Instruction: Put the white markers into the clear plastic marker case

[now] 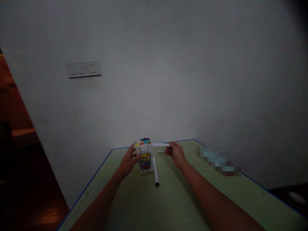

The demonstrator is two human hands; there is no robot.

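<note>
A clear case of markers [145, 160] with coloured caps and a printed label stands upright on the green table. My left hand [129, 161] grips its left side, thumb across the front. To the right of the case, my right hand [176, 154] pinches the end of a white marker [160, 145], which points left toward the top of the case. Below that marker is another short white piece [161, 151], near my right fingers; whether they touch it I cannot tell. A white marker with a dark end [156, 171] lies on the table just right of the case.
The green table [144, 205] has a blue edge and meets a plain wall. A pixelated patch [218, 161] covers something at the table's right side. On the wall at the left is a switch panel [83, 69]. A dark opening lies at the far left.
</note>
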